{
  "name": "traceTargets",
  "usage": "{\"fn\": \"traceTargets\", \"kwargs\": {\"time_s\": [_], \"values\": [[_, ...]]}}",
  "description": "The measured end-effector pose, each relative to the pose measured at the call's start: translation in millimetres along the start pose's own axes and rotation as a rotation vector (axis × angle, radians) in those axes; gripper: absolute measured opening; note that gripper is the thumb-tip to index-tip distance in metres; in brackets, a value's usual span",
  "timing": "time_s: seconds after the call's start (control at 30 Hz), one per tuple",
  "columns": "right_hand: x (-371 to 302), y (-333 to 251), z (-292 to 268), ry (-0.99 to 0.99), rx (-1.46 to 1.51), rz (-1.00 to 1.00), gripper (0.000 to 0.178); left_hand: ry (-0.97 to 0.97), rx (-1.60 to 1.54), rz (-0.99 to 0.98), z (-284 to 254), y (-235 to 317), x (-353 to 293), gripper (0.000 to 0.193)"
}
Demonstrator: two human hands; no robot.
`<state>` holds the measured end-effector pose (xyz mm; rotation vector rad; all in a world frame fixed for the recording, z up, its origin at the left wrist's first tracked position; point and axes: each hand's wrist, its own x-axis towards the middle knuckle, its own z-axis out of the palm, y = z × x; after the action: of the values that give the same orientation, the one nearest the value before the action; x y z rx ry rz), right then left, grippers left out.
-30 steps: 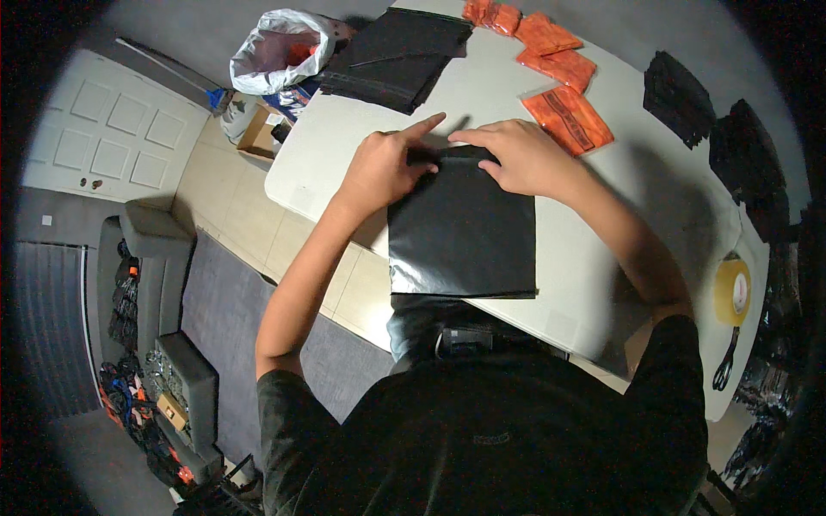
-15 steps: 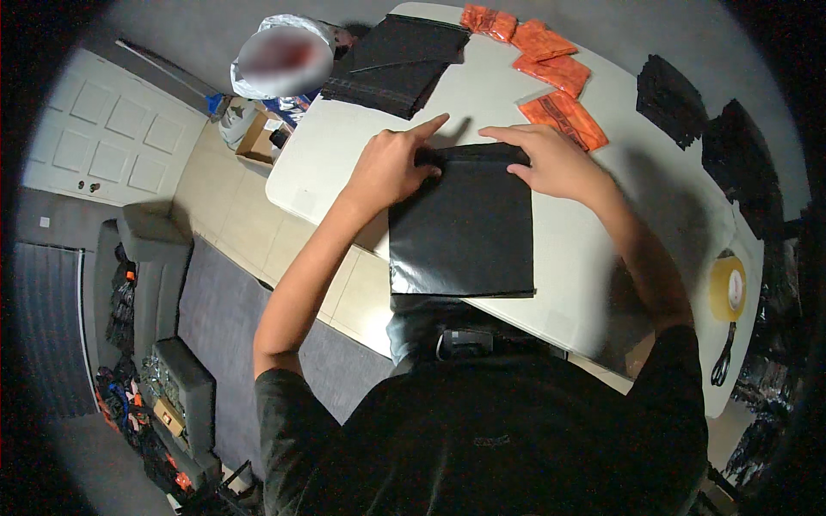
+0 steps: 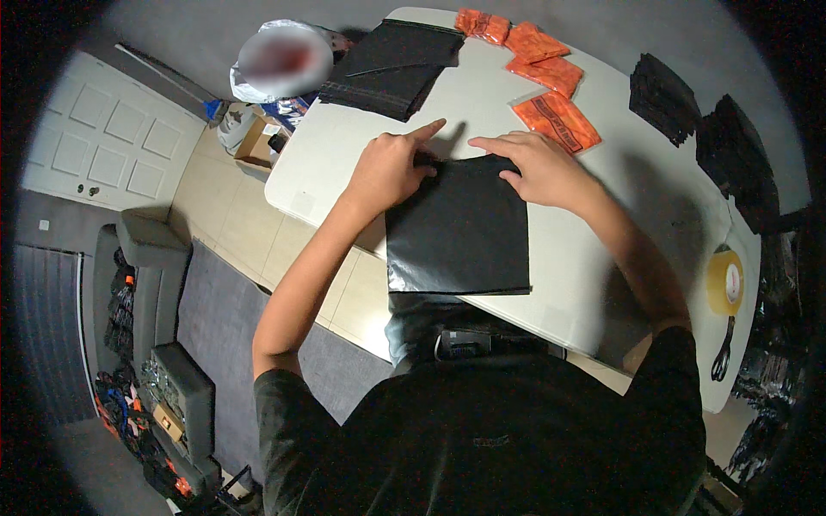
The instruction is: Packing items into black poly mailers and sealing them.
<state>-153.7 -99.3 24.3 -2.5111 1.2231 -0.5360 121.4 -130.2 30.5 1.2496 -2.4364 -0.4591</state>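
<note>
A flat black plastic bag [image 3: 458, 232] with a glossy lower part lies at the table's near edge, its lower end reaching past that edge towards my body. At its upper left corner my left hand [image 3: 391, 168] grips the bag's edge with the thumb over it, the index finger stretched out beyond. The upper right corner is in my right hand [image 3: 542, 168], thumb on top and index finger pointing left. Fingers underneath are partly hidden. Beyond my right hand lie several orange folded packets in clear wrapping [image 3: 557, 120].
A stack of black bags [image 3: 387, 69] lies at the white table's [image 3: 318, 163] far left. More black stacks [image 3: 662, 96] are at the right edge, with a tape roll [image 3: 724, 282] and black-handled scissors [image 3: 723, 348] nearer. A cardboard box [image 3: 255, 144] stands beyond the table's left end.
Both hands keep their hold on the bag's upper corners. My right hand and the bag's upper edge sit slightly lower and further left in the picture; the table has shifted slightly left too.
</note>
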Motion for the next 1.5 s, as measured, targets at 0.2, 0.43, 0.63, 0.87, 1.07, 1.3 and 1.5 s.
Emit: {"fn": "traceTargets", "kwargs": {"time_s": [0.2, 0.43, 0.63, 0.87, 1.07, 1.3, 1.5], "values": [[0, -3, -5, -0.043, 0.014, 0.042, 0.063, 0.032, 0.062, 0.07, 0, 5, -2, 0.078], [0, 0, -11, -0.106, 0.107, 0.173, 0.059, 0.01, 0.082, 0.007, 0, 2, 2, 0.074], [0, -5, -13, -0.079, 0.054, 0.135, 0.057, -0.007, 0.063, -0.005, -2, 3, 4, 0.077], [0, -7, -16, -0.092, 0.031, 0.135, 0.055, -0.011, 0.07, 0.0, -5, 6, 3, 0.072], [-2, -9, -13, -0.083, -0.033, 0.077, 0.052, 0.007, 0.087, 0.047, -2, 4, -4, 0.072], [-11, -6, 6, -0.001, -0.376, -0.137, 0.056, -0.08, 0.162, 0.168, -6, -7, -16, 0.06], [-15, -15, 7, -0.053, -0.478, -0.139, 0.063, -0.073, 0.122, 0.3, -14, -15, -26, 0.051]]}}
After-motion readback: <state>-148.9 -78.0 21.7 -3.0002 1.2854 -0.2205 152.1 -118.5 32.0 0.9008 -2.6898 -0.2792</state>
